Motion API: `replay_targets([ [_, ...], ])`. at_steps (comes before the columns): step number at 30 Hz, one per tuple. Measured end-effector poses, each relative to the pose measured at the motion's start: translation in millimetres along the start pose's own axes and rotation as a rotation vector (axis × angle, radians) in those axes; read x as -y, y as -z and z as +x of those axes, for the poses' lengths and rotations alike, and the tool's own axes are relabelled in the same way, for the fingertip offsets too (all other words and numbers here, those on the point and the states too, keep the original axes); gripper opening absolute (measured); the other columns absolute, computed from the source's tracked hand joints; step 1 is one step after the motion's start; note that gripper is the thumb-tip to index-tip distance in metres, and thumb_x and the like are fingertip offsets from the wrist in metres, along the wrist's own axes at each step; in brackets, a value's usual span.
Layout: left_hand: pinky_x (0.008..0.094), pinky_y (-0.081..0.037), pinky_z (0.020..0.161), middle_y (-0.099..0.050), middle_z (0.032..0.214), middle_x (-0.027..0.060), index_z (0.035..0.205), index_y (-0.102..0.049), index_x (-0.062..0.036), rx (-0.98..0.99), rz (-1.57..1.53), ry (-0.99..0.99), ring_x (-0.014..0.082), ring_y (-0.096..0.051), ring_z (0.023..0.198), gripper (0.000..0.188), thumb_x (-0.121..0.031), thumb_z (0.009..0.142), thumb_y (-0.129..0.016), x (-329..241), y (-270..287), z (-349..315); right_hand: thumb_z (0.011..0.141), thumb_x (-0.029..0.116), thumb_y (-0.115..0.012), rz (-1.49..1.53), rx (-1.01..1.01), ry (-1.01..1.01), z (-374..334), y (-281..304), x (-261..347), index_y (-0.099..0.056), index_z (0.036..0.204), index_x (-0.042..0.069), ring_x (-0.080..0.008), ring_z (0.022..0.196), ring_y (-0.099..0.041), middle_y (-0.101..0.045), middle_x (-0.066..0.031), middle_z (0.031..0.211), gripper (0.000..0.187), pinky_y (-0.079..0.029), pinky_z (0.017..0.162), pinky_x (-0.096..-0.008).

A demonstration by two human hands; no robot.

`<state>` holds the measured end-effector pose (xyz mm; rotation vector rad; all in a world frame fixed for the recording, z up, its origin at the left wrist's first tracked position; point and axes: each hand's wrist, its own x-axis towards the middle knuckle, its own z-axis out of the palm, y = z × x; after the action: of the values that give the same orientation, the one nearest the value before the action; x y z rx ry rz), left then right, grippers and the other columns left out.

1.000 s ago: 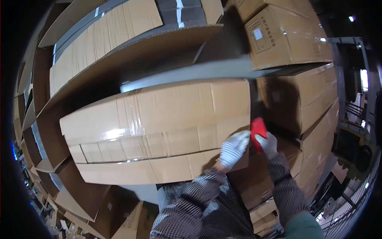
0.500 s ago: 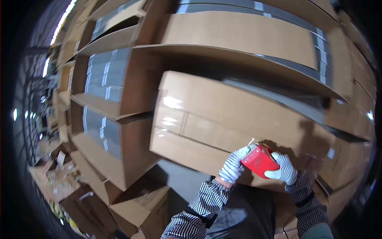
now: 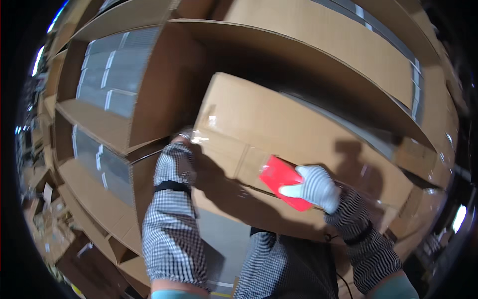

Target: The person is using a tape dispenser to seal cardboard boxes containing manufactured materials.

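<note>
A large brown carton [image 3: 279, 112] lies tilted in front of me, with glossy clear tape along its seam. My right hand [image 3: 317, 188], in a striped glove, is closed round a red tape dispenser [image 3: 280, 179] and holds it over the carton's seam. At the carton's left end is my left hand [image 3: 184, 134]. It is in shadow and mostly hidden by the sleeve and the carton's edge, so its fingers do not show.
Behind the carton stand open cardboard compartments [image 3: 149, 94] with stacked grey bundles [image 3: 117, 70] bound in white straps. A brown panel [image 3: 318, 35] covers other bundles above. More cartons [image 3: 420, 159] stand at the right, and loose cardboard [image 3: 55, 226] lies at the lower left.
My left hand has left the red tape dispenser and reached to the carton's left end. My right hand has moved the dispenser left and slightly up over the carton. The view has shifted.
</note>
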<state>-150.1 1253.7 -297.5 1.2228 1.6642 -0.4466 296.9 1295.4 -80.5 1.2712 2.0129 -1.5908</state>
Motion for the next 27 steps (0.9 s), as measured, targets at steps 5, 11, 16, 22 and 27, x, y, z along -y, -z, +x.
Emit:
replay_targets([
  [5,0.0464,-0.042,0.108,-0.056,0.140,0.0182,0.139,-0.056,-0.0051,-0.865,-0.147,-0.316,0.0340,-0.053,0.129,0.045,-0.028,0.101,-0.055,-26.2,-132.0,-103.3,0.074,0.062,-0.075,-0.012,0.114,-0.305,-8.5,35.8,-60.4,-0.074,0.103,0.002,-0.0310,0.079,-0.072,-0.075,-0.0168,0.087,0.066,-0.057,0.074,-0.0429],
  [11,0.0508,-0.008,0.125,-0.026,0.167,0.0108,0.159,-0.030,-0.0104,-1.147,0.693,-0.232,0.0342,-0.021,0.154,0.072,-0.030,0.094,-0.055,-256.5,-109.8,-94.9,0.072,0.055,-0.075,0.085,0.086,0.097,-47.8,31.2,-62.9,-0.074,0.104,0.000,-0.0283,0.088,-0.073,-0.075,-0.0159,0.097,0.063,-0.059,0.076,-0.0399],
  [16,0.0603,-0.010,0.123,-0.033,0.160,0.0213,0.150,-0.039,-0.0007,-0.905,0.412,-0.522,0.0413,-0.022,0.152,0.067,-0.030,0.091,-0.051,-542.2,-302.0,-145.5,0.074,0.064,-0.072,0.010,0.044,-0.079,-287.1,101.7,-280.5,-0.070,0.106,0.004,-0.0361,0.087,-0.071,-0.072,-0.0198,0.095,0.068,-0.056,0.077,-0.0474],
  [22,0.0525,-0.022,0.120,-0.040,0.156,0.0161,0.145,-0.045,-0.0003,-0.344,0.065,-1.081,0.0291,-0.033,0.147,0.066,-0.029,0.089,-0.062,-852.8,-479.1,-176.6,0.072,0.064,-0.077,0.114,-0.090,-0.588,-561.9,129.1,-583.6,-0.072,0.105,-0.003,-0.0336,0.083,-0.074,-0.073,-0.0229,0.091,0.075,-0.057,0.078,-0.0434],
  [27,0.0538,-0.016,0.124,-0.042,0.157,0.0135,0.147,-0.046,-0.0022,-0.511,0.373,-1.108,0.0264,-0.031,0.150,0.056,-0.020,0.094,-0.052,-899.6,-548.3,-148.8,0.071,0.053,-0.079,-0.118,-0.062,-0.631,-439.3,29.1,-663.4,-0.076,0.103,0.009,-0.0343,0.093,-0.072,-0.074,-0.0202,0.098,0.055,-0.057,0.084,-0.0423],
])
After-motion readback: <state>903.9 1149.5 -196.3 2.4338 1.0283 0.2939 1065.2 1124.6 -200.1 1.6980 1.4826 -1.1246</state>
